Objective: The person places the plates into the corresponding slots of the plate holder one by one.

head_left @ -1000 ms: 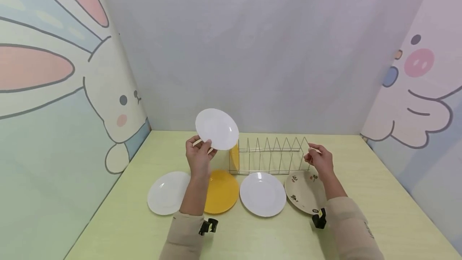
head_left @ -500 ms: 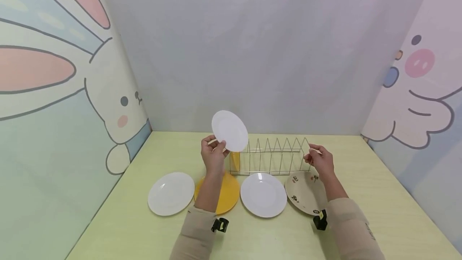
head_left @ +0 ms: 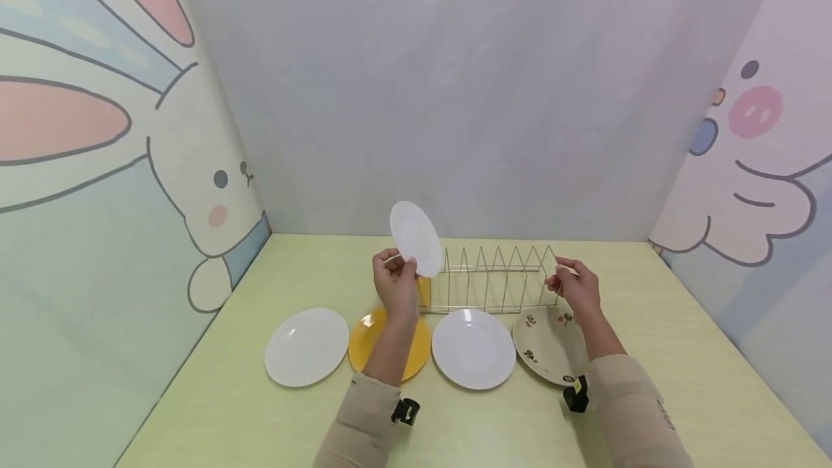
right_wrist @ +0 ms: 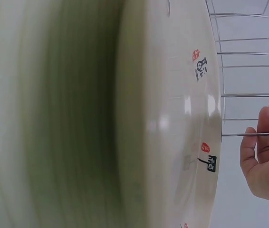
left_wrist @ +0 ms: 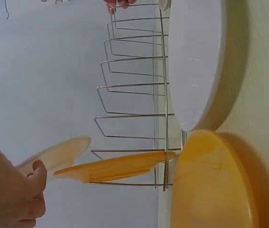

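Observation:
My left hand (head_left: 398, 287) pinches a small white plate (head_left: 414, 233) by its lower edge, thumb on the face. The plate is raised and tilted at the left end of a wire dish rack (head_left: 481, 308). In that end slot stands a yellow plate (left_wrist: 115, 166); the left wrist view has the held plate (left_wrist: 61, 154) close beside it, apart from the rack's wires. My right hand (head_left: 578, 287) holds the end wire at the rack's right side, and the right wrist view shows the fingers (right_wrist: 266, 126) at that wire.
In front of the rack lie a white plate (head_left: 307, 347), a yellow plate (head_left: 373, 338) partly under my left forearm, another white plate (head_left: 473, 349) and a patterned beige plate (head_left: 551, 352). A grey wall (head_left: 455, 92) rises behind the table (head_left: 481, 432).
My left hand has moved right with the white plate, which has turned more edge-on and now overlaps the rack's left end. My right hand has stayed at the rack.

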`<action>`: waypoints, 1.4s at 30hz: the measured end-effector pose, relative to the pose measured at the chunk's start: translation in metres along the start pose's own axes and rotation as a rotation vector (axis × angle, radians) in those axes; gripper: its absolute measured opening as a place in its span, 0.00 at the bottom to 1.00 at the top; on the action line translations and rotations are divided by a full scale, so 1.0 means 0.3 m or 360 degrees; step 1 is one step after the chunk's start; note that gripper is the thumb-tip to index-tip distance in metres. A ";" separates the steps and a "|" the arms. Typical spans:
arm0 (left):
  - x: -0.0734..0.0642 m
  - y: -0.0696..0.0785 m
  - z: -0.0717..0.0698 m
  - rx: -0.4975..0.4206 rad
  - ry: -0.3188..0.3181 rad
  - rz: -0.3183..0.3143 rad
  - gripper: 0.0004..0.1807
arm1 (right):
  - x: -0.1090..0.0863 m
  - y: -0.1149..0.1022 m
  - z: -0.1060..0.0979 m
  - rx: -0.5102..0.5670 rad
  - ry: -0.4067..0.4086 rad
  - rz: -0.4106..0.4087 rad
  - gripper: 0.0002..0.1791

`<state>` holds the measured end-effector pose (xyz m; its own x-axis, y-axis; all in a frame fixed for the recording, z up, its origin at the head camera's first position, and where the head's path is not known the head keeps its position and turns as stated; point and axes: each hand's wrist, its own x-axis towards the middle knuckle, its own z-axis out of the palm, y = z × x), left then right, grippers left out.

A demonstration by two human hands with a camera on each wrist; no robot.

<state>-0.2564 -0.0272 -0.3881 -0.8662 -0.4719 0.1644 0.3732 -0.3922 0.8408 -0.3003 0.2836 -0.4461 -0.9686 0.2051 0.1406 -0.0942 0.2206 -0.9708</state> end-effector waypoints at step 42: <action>-0.112 -0.159 0.013 0.0562 0.0199 -0.0063 0.11 | -0.002 0.001 -0.005 0.0002 -0.0019 -0.0031 0.21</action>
<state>-0.2464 0.0103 -0.4316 -0.8221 -0.5634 0.0821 0.1836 -0.1260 0.9749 -0.2994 0.2849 -0.4461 -0.9692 0.1894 0.1572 -0.1134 0.2232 -0.9682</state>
